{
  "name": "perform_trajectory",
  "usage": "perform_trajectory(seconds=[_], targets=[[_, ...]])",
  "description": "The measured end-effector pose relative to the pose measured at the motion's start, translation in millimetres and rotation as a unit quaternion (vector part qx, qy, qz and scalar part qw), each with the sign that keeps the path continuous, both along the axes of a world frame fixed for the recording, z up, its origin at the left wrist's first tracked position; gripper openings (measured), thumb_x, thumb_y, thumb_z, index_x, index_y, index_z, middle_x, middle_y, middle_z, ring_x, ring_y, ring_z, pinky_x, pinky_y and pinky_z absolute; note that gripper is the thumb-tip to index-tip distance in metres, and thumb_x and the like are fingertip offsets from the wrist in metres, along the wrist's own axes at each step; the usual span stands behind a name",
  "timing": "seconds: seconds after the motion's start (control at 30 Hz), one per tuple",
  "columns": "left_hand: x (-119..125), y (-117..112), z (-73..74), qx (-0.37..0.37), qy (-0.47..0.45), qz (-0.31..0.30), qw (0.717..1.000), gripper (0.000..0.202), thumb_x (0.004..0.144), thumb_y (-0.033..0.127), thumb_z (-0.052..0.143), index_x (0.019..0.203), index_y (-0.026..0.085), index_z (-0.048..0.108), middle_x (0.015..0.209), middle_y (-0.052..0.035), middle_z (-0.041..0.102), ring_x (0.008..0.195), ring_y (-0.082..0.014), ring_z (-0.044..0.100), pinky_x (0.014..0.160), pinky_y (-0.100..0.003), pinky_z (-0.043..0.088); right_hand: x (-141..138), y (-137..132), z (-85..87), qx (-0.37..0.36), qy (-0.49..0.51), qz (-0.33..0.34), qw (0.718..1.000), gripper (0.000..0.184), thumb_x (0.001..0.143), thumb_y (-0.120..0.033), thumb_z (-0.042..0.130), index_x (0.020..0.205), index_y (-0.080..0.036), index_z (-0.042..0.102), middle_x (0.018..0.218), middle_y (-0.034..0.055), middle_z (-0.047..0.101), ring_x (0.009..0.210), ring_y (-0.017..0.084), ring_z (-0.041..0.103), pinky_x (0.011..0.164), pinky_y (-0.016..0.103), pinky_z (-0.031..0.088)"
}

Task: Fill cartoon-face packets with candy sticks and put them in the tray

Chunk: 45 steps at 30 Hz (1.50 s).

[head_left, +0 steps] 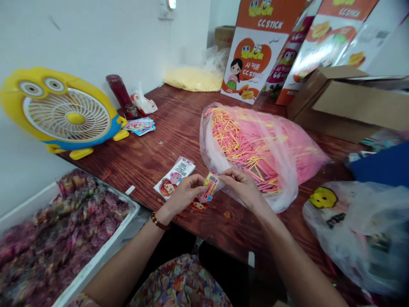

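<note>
A small clear printed packet (211, 182) with yellow and pink sticks inside is held up between both hands, over the table's front part. My left hand (183, 192) is closed on its left side, thumb in front. At the packet's upper right edge, my right hand (242, 186) pinches with thumb and fingertips. Just left of the packet lies a stack of flat printed packets (175, 177) showing a red-haired cartoon girl. Another printed packet (198, 205) is partly hidden beneath my left hand. Behind my right hand, an open clear bag (289, 170) spills thin pink and yellow sticks (228, 136).
A yellow fan (75, 115), a dark red bottle (119, 91) and loose cards (140, 125) stand at the left. Below them is a white tub (132, 209) of filled packets. Printed cartons (252, 51), an open cardboard box (348, 102) and a plastic bag (354, 226) crowd the right.
</note>
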<state>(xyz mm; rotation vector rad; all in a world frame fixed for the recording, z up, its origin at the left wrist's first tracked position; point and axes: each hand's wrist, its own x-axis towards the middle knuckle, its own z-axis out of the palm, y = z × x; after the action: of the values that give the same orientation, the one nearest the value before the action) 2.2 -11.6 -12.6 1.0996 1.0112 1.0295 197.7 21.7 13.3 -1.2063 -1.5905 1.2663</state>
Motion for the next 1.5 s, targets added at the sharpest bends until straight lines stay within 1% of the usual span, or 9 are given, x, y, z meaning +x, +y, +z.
perform_trajectory(seconds=[0.23,0.4,0.67,0.73,0.83,0.93,1.0,1.23,1.5], targets=[[1.3,-1.8,-5.5,-0.066,-0.022,-0.043,0.997,0.03,0.07,0.034,0.081,0.09,0.014,0.069,0.082,-0.001,0.069,0.068,-0.0115,0.06,0.065,-0.023,0.046,1.1,3.5,-7.5,0.015,-0.019,-0.027,0.999,0.026,0.078,-0.042,0.065,0.067,-0.019,0.07,0.06,-0.0026,0.057,0.06,0.012,0.047,0.061,0.027,0.036],[-3.2,-1.3,-11.8,-0.082,0.023,-0.039,0.996,0.027,0.066,0.033,0.081,0.076,0.012,0.069,0.068,0.0015,0.064,0.059,-0.009,0.054,0.058,-0.021,0.041,5.1,5.6,-13.1,-0.011,-0.035,-0.005,0.999,0.028,0.075,-0.045,0.067,0.067,-0.018,0.069,0.06,-0.0031,0.057,0.059,0.012,0.046,0.059,0.026,0.034],[-11.8,11.3,-22.7,-0.026,0.149,-0.055,0.987,0.029,0.074,0.037,0.074,0.091,0.014,0.07,0.08,-0.0038,0.071,0.067,-0.016,0.062,0.063,-0.027,0.048,13.9,19.8,-12.1,0.028,-0.255,0.027,0.966,0.033,0.085,-0.041,0.058,0.06,-0.019,0.063,0.053,-0.0035,0.05,0.054,0.012,0.044,0.059,0.027,0.031],[-11.9,13.7,-25.7,0.066,0.249,-0.019,0.966,0.031,0.081,0.034,0.068,0.106,0.015,0.068,0.095,-0.0079,0.072,0.082,-0.0209,0.066,0.077,-0.033,0.051,9.6,21.6,-13.2,0.056,-0.345,-0.007,0.937,0.033,0.087,-0.037,0.059,0.059,-0.02,0.062,0.053,-0.0013,0.053,0.055,0.014,0.047,0.064,0.029,0.034],[-7.6,10.8,-33.0,0.204,0.414,0.013,0.887,0.04,0.088,0.026,0.062,0.126,0.018,0.06,0.118,-0.0126,0.068,0.108,-0.0267,0.062,0.097,-0.042,0.046,5.0,19.4,-14.3,0.098,-0.439,-0.043,0.892,0.024,0.089,-0.031,0.058,0.068,-0.022,0.067,0.059,0.0037,0.062,0.061,0.018,0.054,0.073,0.033,0.038],[-1.8,4.6,-42.8,0.248,0.511,-0.013,0.823,0.044,0.09,0.023,0.058,0.133,0.019,0.055,0.122,-0.0129,0.065,0.115,-0.0292,0.057,0.101,-0.046,0.044,17.1,20.9,-13.6,0.112,-0.433,-0.053,0.893,0.018,0.091,-0.03,0.054,0.094,-0.021,0.07,0.076,0.0054,0.07,0.071,0.02,0.061,0.072,0.03,0.04],[-0.4,2.3,-48.1,0.243,0.537,-0.025,0.807,0.045,0.091,0.021,0.056,0.135,0.018,0.053,0.123,-0.0129,0.065,0.115,-0.0298,0.057,0.1,-0.047,0.044,39.3,29.2,-12.5,0.096,-0.434,-0.08,0.892,0.023,0.091,-0.027,0.051,0.105,-0.02,0.067,0.087,0.0056,0.073,0.077,0.019,0.063,0.068,0.027,0.039],[-8.0,2.4,-51.3,0.261,0.508,-0.01,0.821,0.053,0.093,0.025,0.053,0.144,0.014,0.043,0.13,-0.0167,0.062,0.121,-0.031,0.057,0.102,-0.049,0.045,124.4,72.8,-21.7,-0.002,-0.579,-0.121,0.806,0.027,0.092,-0.014,0.045,0.098,-0.008,0.071,0.094,0.0167,0.073,0.087,0.022,0.066,0.072,0.026,0.042],[-20.2,5.4,-50.0,0.262,0.49,0.037,0.831,0.048,0.093,0.03,0.054,0.14,0.02,0.048,0.129,-0.0132,0.065,0.119,-0.0293,0.06,0.104,-0.049,0.041,122.4,88.3,-49.1,0.03,-0.619,-0.11,0.777,0.035,0.096,-0.022,0.044,0.122,-0.007,0.064,0.119,0.0243,0.065,0.105,0.029,0.065,0.087,0.032,0.046]])
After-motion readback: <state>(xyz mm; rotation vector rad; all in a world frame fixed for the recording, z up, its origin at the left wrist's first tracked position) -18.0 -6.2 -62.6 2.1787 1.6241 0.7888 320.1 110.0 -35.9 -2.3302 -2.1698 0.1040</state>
